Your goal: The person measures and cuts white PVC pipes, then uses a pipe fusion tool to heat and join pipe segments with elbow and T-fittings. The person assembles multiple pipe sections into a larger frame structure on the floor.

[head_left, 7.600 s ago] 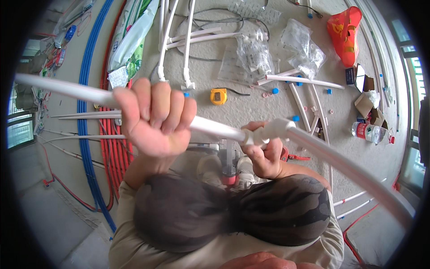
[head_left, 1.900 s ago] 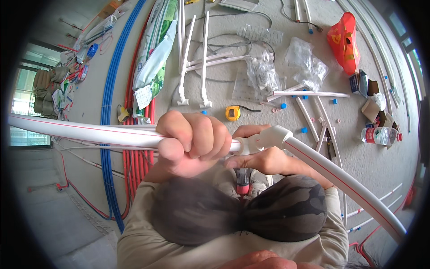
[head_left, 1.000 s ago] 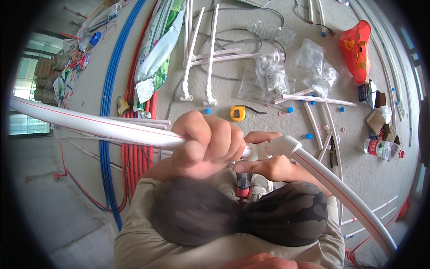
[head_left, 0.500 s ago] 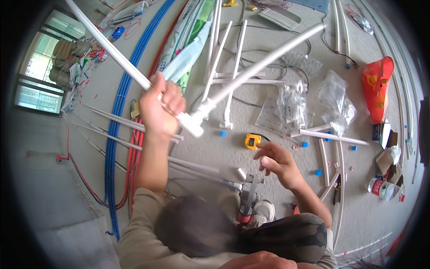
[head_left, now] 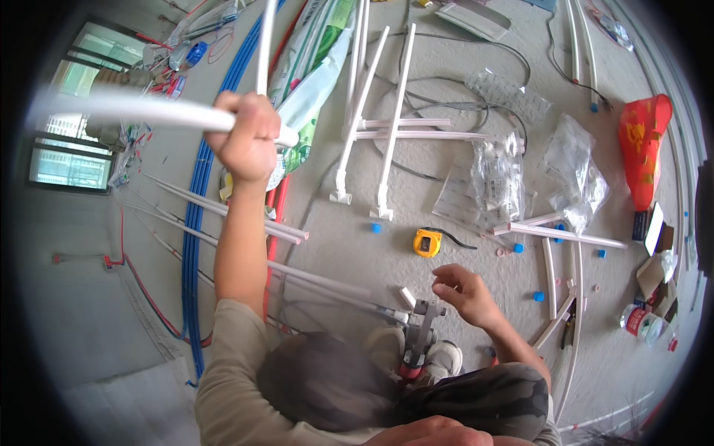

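Observation:
My left hand [head_left: 245, 134], raised at the upper left, is closed around a white plastic pipe [head_left: 167, 111] near its fitting end [head_left: 286, 137]. That pipe points left and is blurred along its far part. A second white pipe length [head_left: 265, 52] rises above the fist; its join is hidden by the fingers. My right hand [head_left: 467, 293] hovers with loosely bent, parted fingers and nothing visible in them. Just left of it, between my shoes, stands a grey pipe-welding tool [head_left: 424, 334] with a red lower part. A yellow tape measure [head_left: 427, 243] lies beyond that hand.
Two white pipes with tee ends [head_left: 381, 212] lie ahead on the concrete floor. Clear plastic bags [head_left: 498, 178], blue caps [head_left: 538, 296], pliers [head_left: 568, 331] and a red bag [head_left: 644, 149] are to the right. Blue conduits [head_left: 197, 193] and loose pipes [head_left: 223, 204] run along the left.
My left hand has moved up and left, swinging the joined pipes round: the length that pointed right now points upward. My right hand has shifted slightly nearer to me.

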`<act>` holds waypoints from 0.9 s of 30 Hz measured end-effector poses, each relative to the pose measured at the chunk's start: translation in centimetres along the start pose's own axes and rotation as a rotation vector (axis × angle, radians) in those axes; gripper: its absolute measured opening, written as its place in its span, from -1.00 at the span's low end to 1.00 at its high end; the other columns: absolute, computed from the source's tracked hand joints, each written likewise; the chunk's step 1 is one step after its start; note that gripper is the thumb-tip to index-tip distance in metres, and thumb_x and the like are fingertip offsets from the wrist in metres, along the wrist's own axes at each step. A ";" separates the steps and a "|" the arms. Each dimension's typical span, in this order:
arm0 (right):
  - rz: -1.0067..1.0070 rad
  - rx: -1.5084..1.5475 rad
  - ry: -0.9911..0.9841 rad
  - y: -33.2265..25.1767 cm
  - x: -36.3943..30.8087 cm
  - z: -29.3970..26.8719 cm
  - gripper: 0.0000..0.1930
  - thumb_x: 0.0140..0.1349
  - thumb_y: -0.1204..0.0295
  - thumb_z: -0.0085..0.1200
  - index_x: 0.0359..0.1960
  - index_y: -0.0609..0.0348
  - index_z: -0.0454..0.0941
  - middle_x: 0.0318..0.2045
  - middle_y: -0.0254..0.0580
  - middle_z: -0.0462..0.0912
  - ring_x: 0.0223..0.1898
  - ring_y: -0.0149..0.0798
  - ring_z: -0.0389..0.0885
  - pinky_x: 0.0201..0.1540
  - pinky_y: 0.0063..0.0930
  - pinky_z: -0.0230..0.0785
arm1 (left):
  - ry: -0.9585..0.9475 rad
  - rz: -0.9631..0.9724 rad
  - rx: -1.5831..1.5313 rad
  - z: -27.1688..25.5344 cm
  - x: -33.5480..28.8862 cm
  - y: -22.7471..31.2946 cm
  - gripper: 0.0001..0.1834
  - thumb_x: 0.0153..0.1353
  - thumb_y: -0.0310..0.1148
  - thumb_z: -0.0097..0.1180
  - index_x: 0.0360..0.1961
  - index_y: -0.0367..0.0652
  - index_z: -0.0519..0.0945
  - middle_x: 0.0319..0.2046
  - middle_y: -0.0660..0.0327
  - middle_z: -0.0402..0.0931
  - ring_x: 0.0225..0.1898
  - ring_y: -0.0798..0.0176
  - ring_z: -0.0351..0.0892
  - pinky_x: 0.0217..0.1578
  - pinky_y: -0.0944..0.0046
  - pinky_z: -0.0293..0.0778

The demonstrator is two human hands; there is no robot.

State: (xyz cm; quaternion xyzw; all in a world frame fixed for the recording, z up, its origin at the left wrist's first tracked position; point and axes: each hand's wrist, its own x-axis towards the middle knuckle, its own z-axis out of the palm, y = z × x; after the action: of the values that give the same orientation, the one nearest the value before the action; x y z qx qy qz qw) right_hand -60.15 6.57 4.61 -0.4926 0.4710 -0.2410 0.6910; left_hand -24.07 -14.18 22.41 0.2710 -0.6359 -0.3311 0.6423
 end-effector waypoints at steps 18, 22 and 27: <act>-0.776 -1.346 0.764 -12.1 -2.4 -3.9 -0.44 0.18 0.38 0.39 0.24 0.15 0.55 0.09 -0.07 0.61 0.18 -0.03 0.56 0.36 0.12 0.28 | 0.182 -0.861 0.052 3.2 -3.0 2.9 -0.61 0.56 -0.10 0.09 -0.41 -0.01 0.34 -0.67 0.41 0.21 -0.64 0.41 0.21 -0.55 0.27 0.28; -0.580 -1.351 0.553 -10.5 2.3 -7.3 -0.60 0.29 0.34 0.27 0.13 0.14 0.56 -0.19 -0.21 0.64 -0.09 -0.07 0.63 0.14 -0.09 0.42 | 0.179 -1.139 -0.007 2.3 -0.7 -0.9 -0.65 0.45 -0.19 0.29 -0.33 -0.06 0.36 -0.66 0.42 0.21 -0.67 0.42 0.16 -0.58 0.29 0.14; -0.660 -1.395 0.490 -9.6 10.3 -10.8 -0.85 0.38 0.32 0.18 -0.16 0.10 0.54 -0.30 -0.19 0.60 -0.16 -0.09 0.66 -0.09 -0.14 0.45 | 0.018 -0.952 0.213 -1.3 0.7 -10.1 -0.81 0.43 -0.34 0.27 -0.22 -0.21 0.54 -0.55 0.29 0.43 -0.58 0.34 0.41 -0.48 0.27 0.42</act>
State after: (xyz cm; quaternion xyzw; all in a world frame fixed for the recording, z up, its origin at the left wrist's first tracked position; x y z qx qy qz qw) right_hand -63.93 -10.34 8.31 -0.8569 0.4813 -0.1844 -0.0050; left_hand -23.61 -21.20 14.97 0.5989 -0.4661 -0.5187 0.3936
